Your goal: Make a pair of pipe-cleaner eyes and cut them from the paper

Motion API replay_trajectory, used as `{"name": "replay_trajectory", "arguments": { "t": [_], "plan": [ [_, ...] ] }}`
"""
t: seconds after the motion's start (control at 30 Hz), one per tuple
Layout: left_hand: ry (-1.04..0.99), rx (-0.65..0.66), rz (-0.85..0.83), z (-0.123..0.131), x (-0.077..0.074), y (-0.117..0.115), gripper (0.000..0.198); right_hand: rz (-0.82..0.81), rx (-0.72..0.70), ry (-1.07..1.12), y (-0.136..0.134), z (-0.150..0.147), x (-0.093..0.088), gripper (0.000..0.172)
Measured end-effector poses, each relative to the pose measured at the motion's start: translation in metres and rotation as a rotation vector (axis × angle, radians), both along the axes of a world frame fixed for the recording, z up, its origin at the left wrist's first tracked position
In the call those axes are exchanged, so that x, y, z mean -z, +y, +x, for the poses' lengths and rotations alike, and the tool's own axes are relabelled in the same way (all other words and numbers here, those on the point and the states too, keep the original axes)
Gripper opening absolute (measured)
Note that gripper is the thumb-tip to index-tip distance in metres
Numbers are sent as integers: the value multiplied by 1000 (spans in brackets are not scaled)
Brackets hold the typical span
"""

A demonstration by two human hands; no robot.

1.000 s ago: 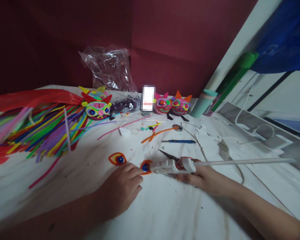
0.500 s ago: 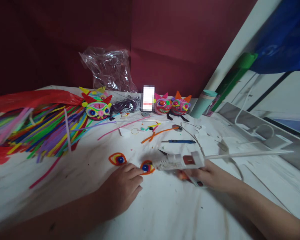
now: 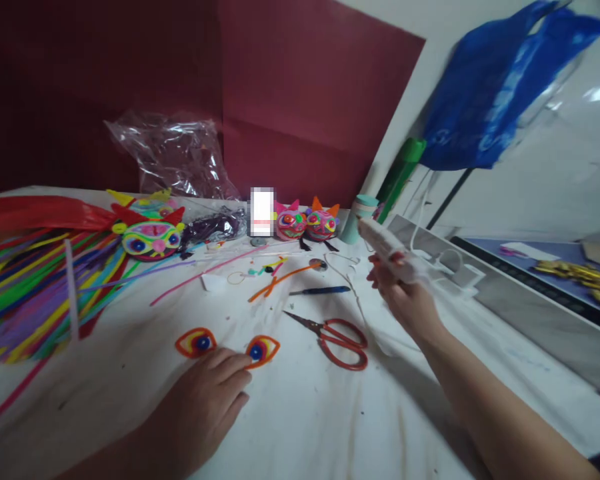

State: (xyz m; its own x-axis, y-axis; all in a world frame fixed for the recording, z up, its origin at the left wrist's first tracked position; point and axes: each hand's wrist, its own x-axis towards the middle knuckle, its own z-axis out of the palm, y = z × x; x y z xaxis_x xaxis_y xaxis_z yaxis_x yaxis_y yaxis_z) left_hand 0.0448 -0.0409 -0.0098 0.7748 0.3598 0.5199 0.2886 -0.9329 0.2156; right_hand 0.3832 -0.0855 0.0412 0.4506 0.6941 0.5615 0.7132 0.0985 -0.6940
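Note:
My right hand (image 3: 405, 290) is wrapped round a white hot glue gun (image 3: 387, 250), raised at the right with its nozzle pointing up and away to the left. My left hand (image 3: 213, 393) rests on the table with curled fingers, the fingertips on the inner edge of the right eye-shaped pipe-cleaner piece (image 3: 263, 350). Its thumb is hidden. A matching left eye piece (image 3: 194, 343), orange-rimmed with a blue pupil, lies just beyond the knuckles. Red-handled scissors (image 3: 337, 343) lie partly spread between my hands.
Colourful pipe cleaners (image 3: 35, 293) pile up at the left. Decorated animal heads (image 3: 153, 237) stand along the back, near a clear plastic bag (image 3: 180, 157). A blue craft knife (image 3: 325, 290) and orange strips (image 3: 275, 283) lie mid-table. A teal cup (image 3: 357, 220) stands at the back right.
My right hand has carried the glue gun up and away from the eye piece to the right, uncovering the scissors. The left hand stays at the pieces. The view has swung right.

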Motion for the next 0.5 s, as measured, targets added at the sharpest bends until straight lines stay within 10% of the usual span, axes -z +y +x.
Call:
{"name": "replay_trajectory", "arguments": {
  "t": [0.17, 0.5],
  "plan": [
    [-4, 5, 118, -1, -2, 2, 17, -493, 227, -469, 20, 41, 14, 24],
    [-2, -8, 80, 0, -1, -3, 23, -698, 225, -562, 16, 50, 22, 30]
  ]
}}
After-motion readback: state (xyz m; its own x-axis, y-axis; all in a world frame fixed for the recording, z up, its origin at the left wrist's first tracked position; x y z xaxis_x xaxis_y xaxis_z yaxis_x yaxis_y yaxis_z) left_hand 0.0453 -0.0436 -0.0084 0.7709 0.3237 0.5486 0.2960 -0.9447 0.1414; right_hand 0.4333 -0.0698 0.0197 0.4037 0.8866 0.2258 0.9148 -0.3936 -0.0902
